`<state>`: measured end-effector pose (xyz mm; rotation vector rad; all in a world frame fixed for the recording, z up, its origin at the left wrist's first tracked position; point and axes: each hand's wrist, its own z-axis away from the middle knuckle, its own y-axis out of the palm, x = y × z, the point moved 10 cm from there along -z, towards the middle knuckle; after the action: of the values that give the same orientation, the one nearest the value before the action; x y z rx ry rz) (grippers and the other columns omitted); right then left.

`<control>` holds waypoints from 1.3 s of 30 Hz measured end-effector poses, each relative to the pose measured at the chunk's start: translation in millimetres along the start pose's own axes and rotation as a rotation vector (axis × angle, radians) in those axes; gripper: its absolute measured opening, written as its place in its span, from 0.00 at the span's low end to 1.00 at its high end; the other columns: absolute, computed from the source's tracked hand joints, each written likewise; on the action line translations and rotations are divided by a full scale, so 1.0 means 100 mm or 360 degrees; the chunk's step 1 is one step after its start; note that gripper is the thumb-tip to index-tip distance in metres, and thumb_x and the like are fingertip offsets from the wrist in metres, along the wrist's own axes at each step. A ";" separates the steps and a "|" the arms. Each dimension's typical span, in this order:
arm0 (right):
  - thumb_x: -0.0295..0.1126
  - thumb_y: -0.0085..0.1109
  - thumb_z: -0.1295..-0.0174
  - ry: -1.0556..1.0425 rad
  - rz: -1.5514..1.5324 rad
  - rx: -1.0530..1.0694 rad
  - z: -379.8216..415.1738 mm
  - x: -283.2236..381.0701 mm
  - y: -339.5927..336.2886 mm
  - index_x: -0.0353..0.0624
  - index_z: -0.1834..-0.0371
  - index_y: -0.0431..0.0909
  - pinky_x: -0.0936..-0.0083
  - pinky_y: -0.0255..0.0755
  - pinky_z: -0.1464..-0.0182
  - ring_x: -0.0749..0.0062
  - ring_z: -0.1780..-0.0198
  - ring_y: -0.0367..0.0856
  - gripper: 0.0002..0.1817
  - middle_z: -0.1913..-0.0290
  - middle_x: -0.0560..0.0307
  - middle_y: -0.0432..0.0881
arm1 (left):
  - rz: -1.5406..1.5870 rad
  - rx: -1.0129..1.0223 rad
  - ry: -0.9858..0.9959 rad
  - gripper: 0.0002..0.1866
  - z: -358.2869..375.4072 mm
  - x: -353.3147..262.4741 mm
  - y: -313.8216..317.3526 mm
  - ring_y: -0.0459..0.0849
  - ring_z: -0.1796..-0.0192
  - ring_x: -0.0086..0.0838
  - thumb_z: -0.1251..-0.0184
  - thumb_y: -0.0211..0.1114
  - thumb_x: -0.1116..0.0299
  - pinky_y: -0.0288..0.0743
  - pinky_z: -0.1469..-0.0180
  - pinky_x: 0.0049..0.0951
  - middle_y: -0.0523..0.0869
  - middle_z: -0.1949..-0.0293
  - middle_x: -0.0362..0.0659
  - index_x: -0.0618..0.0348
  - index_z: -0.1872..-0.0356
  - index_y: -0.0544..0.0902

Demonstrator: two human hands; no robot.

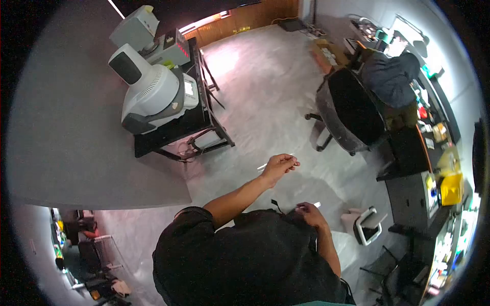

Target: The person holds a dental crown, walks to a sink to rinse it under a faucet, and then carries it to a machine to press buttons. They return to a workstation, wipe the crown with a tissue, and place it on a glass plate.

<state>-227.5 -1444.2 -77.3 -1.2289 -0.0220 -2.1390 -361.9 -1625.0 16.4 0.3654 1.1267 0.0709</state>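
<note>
Two bare hands seen, held apart. Left hand (pixel 279 168) raised in front of the torso, fingers closed in a pinch on a thin pale strip (pixel 262 167), one end poking out past each side of the fist; strip is placed left of and nearer than the black office chair (pixel 352 109). Right hand (pixel 311 214) curled lower, by the dark shirt (pixel 245 250), also nearer than the chair; a small white item (pixel 317 205) shows at its fingertips, whether gripped cannot be told.

Step judged as simple holding of the strip. Best done with light, even pinch pressure, so nothing gets bent; both ends should be watched and kept clear of the shirt and the chair back. Wrist best kept level, right hand left low unless support is needed.

Further out: white bin (pixel 349 220) nearer than the chair, open cardboard box (pixel 321 57) beyond it. White machine (pixel 153 89) well left of the chair, on a black table (pixel 206 122). Right of the chair, a cluttered workbench, yellow container (pixel 451 189) included.
</note>
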 end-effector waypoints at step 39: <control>0.52 0.51 0.29 -0.0837 0.1004 0.2443 -5.74 5.34 0.57 0.40 0.54 0.78 0.60 0.70 0.48 0.58 0.53 0.78 0.23 0.57 0.44 0.81 | 0.0631 -0.1036 -0.0287 0.13 -1.92 -2.15 -3.71 0.80 0.66 0.22 0.30 0.64 0.60 0.75 0.63 0.24 0.84 0.68 0.36 0.61 0.58 0.83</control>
<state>-815.7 -1959.9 0.0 -0.5914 -1.0977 -0.7006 -674.0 -1976.2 11.9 0.0037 0.7848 0.7226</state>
